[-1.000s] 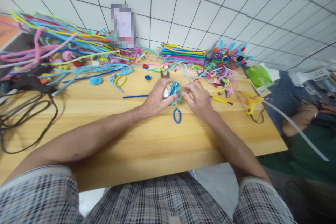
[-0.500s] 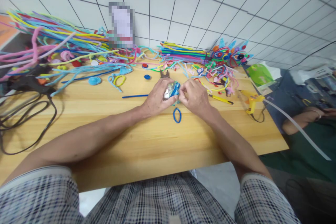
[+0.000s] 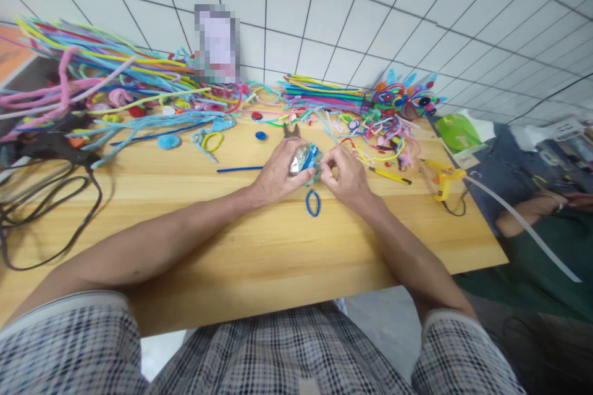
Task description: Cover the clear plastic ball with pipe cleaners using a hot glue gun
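Observation:
My left hand (image 3: 280,170) is closed around a small blue and clear shiny bundle (image 3: 306,159) near the middle of the table. Just right of it, my right hand (image 3: 343,174) has thumb and forefinger pinched together at the bundle's edge; what they pinch is too small to make out. A blue oval loop (image 3: 313,203) lies below the hands. To the left, a straight blue stem (image 3: 238,170) reaches toward my left hand. Dark plier-like jaws (image 3: 291,130) show just beyond my left fingers.
Colourful pipe cleaners (image 3: 111,68) are heaped at the back left, beside a black glue gun (image 3: 58,142) and its cable. A yellow cutter (image 3: 390,176) and yellow glue gun (image 3: 445,178) lie right. Another person's arm (image 3: 528,213) shows beyond the table (image 3: 287,284).
My right hand has shifted slightly right, away from the bundle, and its finger and thumb form a rounder ring. My left hand keeps its hold.

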`<state>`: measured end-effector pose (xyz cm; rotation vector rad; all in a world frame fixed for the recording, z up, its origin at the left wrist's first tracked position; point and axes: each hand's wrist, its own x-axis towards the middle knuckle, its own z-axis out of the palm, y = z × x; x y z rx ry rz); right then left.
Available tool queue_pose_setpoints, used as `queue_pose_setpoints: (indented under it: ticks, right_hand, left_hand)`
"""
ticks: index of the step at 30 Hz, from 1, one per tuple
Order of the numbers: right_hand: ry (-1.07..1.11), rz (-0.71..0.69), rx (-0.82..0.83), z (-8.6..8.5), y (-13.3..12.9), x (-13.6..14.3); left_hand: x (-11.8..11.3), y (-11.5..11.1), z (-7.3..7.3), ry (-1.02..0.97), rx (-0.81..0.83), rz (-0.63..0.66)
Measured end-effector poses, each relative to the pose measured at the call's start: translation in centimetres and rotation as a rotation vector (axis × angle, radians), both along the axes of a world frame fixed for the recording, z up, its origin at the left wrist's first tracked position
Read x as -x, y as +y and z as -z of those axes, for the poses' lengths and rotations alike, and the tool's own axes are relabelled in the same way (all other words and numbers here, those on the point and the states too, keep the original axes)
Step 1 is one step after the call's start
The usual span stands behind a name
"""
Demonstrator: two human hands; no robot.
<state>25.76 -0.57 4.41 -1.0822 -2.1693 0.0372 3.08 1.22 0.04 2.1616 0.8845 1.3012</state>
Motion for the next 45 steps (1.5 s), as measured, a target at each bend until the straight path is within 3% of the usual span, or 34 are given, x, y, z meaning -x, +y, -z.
queue_pose_setpoints:
  ticks: [7,14,21,35,45]
  right_hand:
    - [0.213,0.033,0.113,-0.8,-0.4,-2.0]
    - [0.623,0.213,0.303,-1.6,0.1,-7.8]
    - [0.792,0.326,0.336,-1.2,-0.3,-12.5]
    - [1.037,0.335,0.563,0.9,-0.9,-13.3]
    - [0.880,0.356,0.591,1.3,-1.8,-13.0]
  left_hand:
    - [0.1,0.2,0.0,-0.011,0.029,0.002]
    - [0.2,0.2,0.1,-0.009,0.006,-0.001]
    - [0.3,0.2,0.2,-0.004,0.024,-0.022]
    - [0.8,0.3,0.7,0.008,-0.034,-0.053]
    - [1.3,0.2,0.2,0.054,0.011,-0.045]
